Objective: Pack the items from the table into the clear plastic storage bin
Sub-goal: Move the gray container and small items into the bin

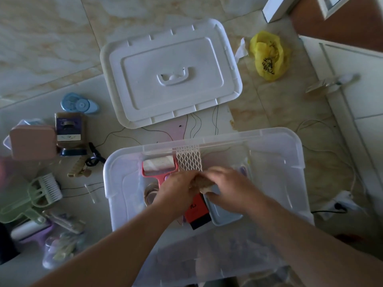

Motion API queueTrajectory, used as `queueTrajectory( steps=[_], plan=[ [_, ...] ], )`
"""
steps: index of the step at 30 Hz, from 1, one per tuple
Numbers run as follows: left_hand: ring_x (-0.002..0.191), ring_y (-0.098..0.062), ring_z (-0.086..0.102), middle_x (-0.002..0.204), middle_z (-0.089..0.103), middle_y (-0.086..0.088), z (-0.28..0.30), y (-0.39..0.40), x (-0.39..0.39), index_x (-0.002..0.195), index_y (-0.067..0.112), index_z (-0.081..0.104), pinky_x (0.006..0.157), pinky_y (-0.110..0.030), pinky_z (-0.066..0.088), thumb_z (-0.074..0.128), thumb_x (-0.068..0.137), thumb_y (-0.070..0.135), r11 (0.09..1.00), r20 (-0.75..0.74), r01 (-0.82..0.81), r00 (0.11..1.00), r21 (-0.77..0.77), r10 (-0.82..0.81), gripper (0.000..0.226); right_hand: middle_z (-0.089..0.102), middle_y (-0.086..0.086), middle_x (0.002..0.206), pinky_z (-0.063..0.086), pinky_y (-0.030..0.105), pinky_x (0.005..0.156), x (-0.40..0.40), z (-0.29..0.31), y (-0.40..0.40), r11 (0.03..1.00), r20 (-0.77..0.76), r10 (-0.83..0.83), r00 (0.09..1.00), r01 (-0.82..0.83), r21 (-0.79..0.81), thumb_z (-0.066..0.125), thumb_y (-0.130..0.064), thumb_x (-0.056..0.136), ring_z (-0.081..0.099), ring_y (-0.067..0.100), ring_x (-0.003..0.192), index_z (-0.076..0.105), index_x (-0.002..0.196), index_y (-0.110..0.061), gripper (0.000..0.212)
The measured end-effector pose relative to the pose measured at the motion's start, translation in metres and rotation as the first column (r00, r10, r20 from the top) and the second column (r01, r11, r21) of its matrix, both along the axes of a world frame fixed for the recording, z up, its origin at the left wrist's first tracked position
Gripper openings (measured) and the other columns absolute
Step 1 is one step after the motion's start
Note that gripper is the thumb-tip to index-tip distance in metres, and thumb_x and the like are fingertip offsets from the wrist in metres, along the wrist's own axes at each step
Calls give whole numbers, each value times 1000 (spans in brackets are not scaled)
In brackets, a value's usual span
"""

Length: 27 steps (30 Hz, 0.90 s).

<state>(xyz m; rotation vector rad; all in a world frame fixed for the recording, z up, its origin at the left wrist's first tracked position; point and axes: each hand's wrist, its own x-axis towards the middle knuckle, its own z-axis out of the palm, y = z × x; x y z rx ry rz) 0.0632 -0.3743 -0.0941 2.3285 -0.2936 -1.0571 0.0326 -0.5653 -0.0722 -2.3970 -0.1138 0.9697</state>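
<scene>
Far left on the desk (pixel 116 85) sits a pink box (pixel 32 141), with a green dustpan and brush set (pixel 35 195) nearer the camera and a purple lint roller (pixel 29 229) below that. A brown carton with a dark label (pixel 68 129) stands just right of the pink box, and a blue correction-tape dispenser (pixel 79 104) lies behind it. A small wooden comb (pixel 76 168) and a black clip (pixel 94 157) rest near the bin's left wall.

Centre now — the white lid (pixel 170 73) lies flat on the far side, off the clear plastic storage bin (pixel 290 162), which stands open at the desk's near edge. Inside it: a red lint roller (pixel 158 166) toward the far left, a white mesh sleeve (pixel 188 160) leaning on the far wall, a tape roll (pixel 150 194), an orange-and-black box (pixel 196 214) and a pale blue tray (pixel 221 214).

Both hands are down in the bin. The left hand (pixel 176 191) and the right hand (pixel 226 187) meet over a brown, blurred item (pixel 202 182), fingers curled around it from either side — each grip looks closed on it, though what the item is I cannot tell.

Off right, on the floor (pixel 41 38), a yellow plastic bag (pixel 268 55) lies well apart from the bin.
</scene>
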Motion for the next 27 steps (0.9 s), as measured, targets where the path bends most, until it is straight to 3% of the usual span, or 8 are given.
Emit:
queueTrajectory(
  steps=[4, 7, 9, 13, 18, 22, 25, 27],
  plan=[
    [93, -18, 70, 113, 73, 1, 9, -25, -6, 135, 41, 38, 82, -40, 58, 54, 102, 15, 999, -72, 45, 996, -2, -45, 45, 58, -4, 136, 45, 51, 109, -29, 0, -20, 991, 130, 18, 991, 0, -134, 63, -53, 87, 52, 25, 126, 59, 135, -31, 53],
    [87, -16, 71, 107, 74, 0, 14, -39, -5, 131, 39, 41, 79, -41, 60, 47, 106, 20, 999, -99, -9, 995, -49, 5, 32, 54, -7, 139, 42, 50, 115, -43, 5, -27, 989, 137, 24, 990, -3, -151, 59, -66, 78, 48, 23, 131, 52, 140, -32, 71],
    [81, -15, 68, 102, 73, 0, 17, -46, -2, 131, 36, 46, 73, -34, 57, 44, 108, 28, 995, -97, -23, 995, -93, 14, 25, 64, -9, 129, 49, 48, 105, -51, 1, -32, 977, 257, 9, 966, 46, -207, 70, -55, 80, 54, 25, 127, 60, 131, -30, 57],
    [119, -19, 61, 135, 63, 3, 17, -55, 0, 146, 29, 48, 96, -30, 47, 52, 106, 36, 985, -57, -80, 996, -153, 72, 41, 68, -6, 103, 50, 37, 80, -45, -18, -47, 926, 280, -250, 927, 313, -209, 73, -48, 87, 59, 23, 104, 67, 111, -27, 33],
    [138, -23, 38, 155, 37, 4, -3, -52, -18, 147, 34, 47, 114, -40, 37, 51, 100, 34, 948, 75, 315, 945, 46, -318, 47, 63, 1, 89, 40, 34, 64, -7, -50, -58, 726, 138, -609, 781, 619, -300, 66, -51, 91, 61, 26, 81, 58, 101, -18, 36],
    [149, -34, 15, 165, 3, -11, -16, -48, -43, 147, 34, 47, 120, -46, 26, 58, 95, 33, 814, 81, 547, 818, 195, -569, 53, 65, 10, 91, 36, 33, 56, 11, -68, -54, 741, 138, -492, 860, 496, -451, 59, -41, 101, 64, 34, 79, 42, 126, -12, 42],
    [150, -36, 14, 166, 3, -16, -19, -44, -47, 144, 31, 51, 122, -46, 24, 60, 91, 28, 805, 125, 554, 802, 212, -584, 54, 56, 7, 81, 35, 34, 57, 18, -70, -54, 757, 118, -443, 889, 441, -481, 55, -38, 104, 65, 35, 79, 40, 130, -13, 39],
    [151, -34, 15, 166, 9, -13, -18, -39, -42, 146, 31, 49, 122, -46, 23, 59, 92, 27, 812, 125, 549, 807, 197, -577, 55, 62, 10, 94, 41, 35, 66, 21, -66, -54, 775, 76, -441, 895, 421, -471, 58, -40, 101, 68, 38, 93, 46, 126, -14, 38]
  ],
)
